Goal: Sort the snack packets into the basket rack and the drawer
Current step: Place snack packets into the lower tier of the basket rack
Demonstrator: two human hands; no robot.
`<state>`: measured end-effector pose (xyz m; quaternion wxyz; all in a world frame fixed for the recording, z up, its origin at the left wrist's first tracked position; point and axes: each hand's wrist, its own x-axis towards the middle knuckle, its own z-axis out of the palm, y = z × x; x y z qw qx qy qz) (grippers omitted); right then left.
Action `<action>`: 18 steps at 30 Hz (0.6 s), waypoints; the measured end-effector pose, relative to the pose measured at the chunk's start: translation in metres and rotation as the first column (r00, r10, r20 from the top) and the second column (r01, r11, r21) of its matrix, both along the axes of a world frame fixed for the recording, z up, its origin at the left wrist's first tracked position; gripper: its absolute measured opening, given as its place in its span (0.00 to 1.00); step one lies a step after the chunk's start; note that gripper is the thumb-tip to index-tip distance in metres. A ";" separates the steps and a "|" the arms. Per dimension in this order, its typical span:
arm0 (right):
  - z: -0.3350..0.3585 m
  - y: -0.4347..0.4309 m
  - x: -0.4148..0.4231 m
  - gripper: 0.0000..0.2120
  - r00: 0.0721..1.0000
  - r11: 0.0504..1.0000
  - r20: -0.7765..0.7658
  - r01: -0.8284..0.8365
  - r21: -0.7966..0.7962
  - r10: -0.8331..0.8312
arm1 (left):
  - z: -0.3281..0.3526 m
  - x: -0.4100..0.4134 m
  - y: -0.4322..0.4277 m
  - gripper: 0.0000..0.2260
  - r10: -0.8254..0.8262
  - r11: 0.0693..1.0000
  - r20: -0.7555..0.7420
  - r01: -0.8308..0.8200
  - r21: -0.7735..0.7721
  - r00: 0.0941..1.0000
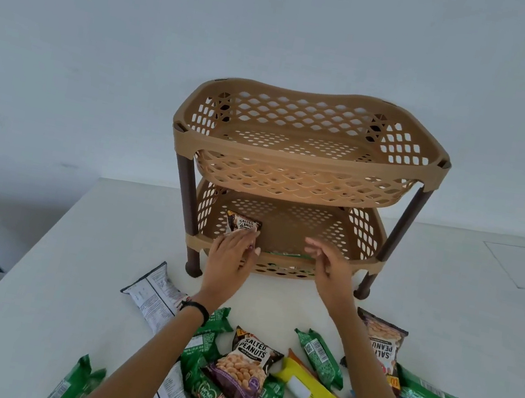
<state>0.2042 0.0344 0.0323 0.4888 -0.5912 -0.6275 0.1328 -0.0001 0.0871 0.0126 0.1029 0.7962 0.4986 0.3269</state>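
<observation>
At the lower basket rim (365, 267), left hand (230, 257) grips peanut packet (243, 222), right hand (329, 267) relaxed.

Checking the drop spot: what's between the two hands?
Head view: between left hand, holding a peanuts packet, and right hand: lower basket floor and front rim, green packet edge behind it.

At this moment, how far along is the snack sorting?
Barely begun. Done: a green packet seems to lie in the rack's lower basket. In hand: the left hand holds a salted peanuts packet inside that basket; the right hand hovers open beside it. Left: the pile of packets on the table. No drawer is in view.
</observation>
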 end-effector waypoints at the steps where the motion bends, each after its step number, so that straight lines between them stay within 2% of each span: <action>1: -0.003 -0.011 0.000 0.18 1.000 1.000 0.001 0.010 0.021 -0.010 | -0.004 -0.003 -0.006 0.18 -0.021 1.000 -0.022 0.022 0.020 1.000; 4: -0.011 -0.040 0.000 0.17 1.000 0.997 0.007 0.020 0.078 -0.021 | -0.010 -0.013 -0.019 0.21 -0.057 0.997 -0.058 0.060 0.047 0.997; 6: -0.017 -0.056 0.003 0.16 1.000 0.999 0.004 0.018 0.044 -0.018 | -0.013 -0.015 -0.025 0.24 -0.068 0.997 -0.092 0.071 0.026 0.993; 9: -0.027 -0.075 0.008 0.14 1.000 0.981 -0.021 0.016 -0.192 -0.020 | -0.017 -0.016 -0.035 0.29 -0.082 0.996 -0.136 0.079 -0.029 0.987; 12: -0.042 -0.085 0.014 0.15 0.999 0.897 0.048 0.011 -0.442 0.012 | -0.016 -0.015 -0.040 0.32 -0.091 0.994 -0.164 0.080 -0.071 0.982; 14: -0.049 -0.091 0.016 0.17 0.993 0.825 0.101 0.009 -0.566 0.059 | -0.014 -0.014 -0.046 0.31 -0.153 0.983 -0.067 0.146 -0.110 0.986; 17: -0.053 -0.099 0.013 0.17 0.992 0.770 0.102 0.005 -0.638 0.078 | -0.013 -0.017 -0.063 0.24 -0.214 0.926 0.271 0.284 -0.249 0.938; 18: -0.053 -0.102 0.011 0.17 0.992 0.767 0.098 0.006 -0.642 0.075 | -0.015 -0.020 -0.070 0.21 -0.198 0.918 0.307 0.286 -0.275 0.931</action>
